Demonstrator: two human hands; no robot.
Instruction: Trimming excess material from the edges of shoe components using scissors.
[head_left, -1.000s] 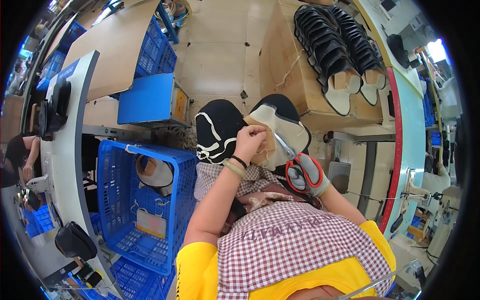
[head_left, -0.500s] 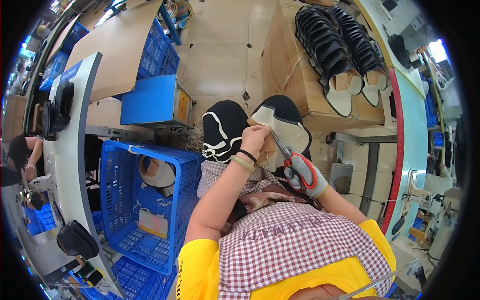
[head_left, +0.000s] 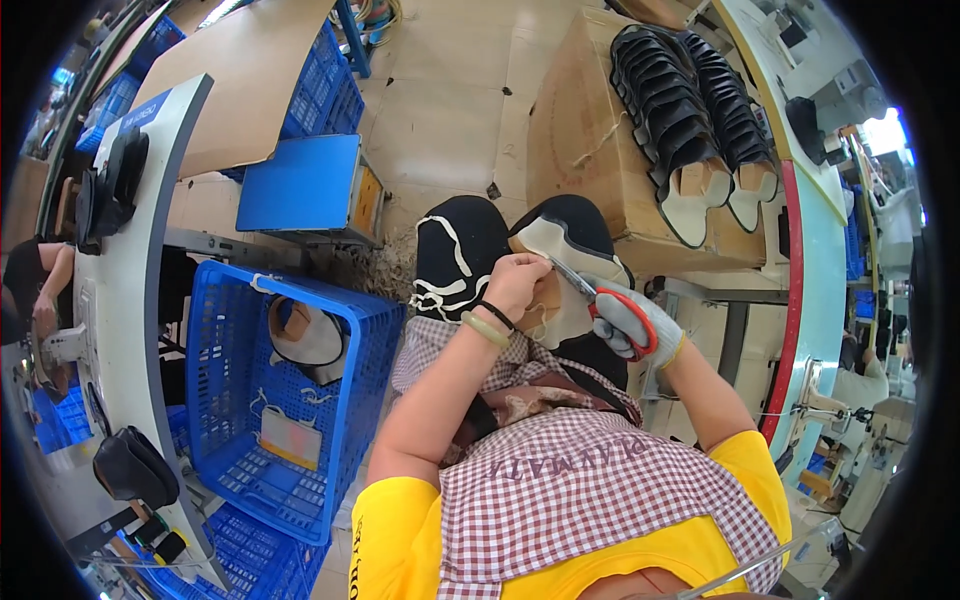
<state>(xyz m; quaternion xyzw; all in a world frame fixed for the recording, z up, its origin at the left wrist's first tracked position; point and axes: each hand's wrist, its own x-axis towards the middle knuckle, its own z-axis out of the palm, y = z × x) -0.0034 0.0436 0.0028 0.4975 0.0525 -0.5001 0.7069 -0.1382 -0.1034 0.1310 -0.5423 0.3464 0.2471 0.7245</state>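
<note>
Across my right thigh lies a shoe upper, its cream and tan lining facing up beside black material. My bare left hand is closed in a pinch at the upper's edge; the fingertips hide exactly what they grip. My right hand, in a grey glove, is closed round the red handles of a pair of scissors. The blades point left, their tips beside my left fingertips. Whether the blades are parted is hard to make out. Thin white trimmed strips lie on my black-clad left thigh.
To my left stands a blue plastic crate holding another shoe upper and scraps. A cardboard box at the far right bears rows of black shoe uppers. Sewing tables flank me, and a blue-topped stool stands ahead left.
My right hand has moved outward and slightly away from me, and the scissors lie at a flatter angle. My left hand keeps its pinch. The whole view has shifted a little.
</note>
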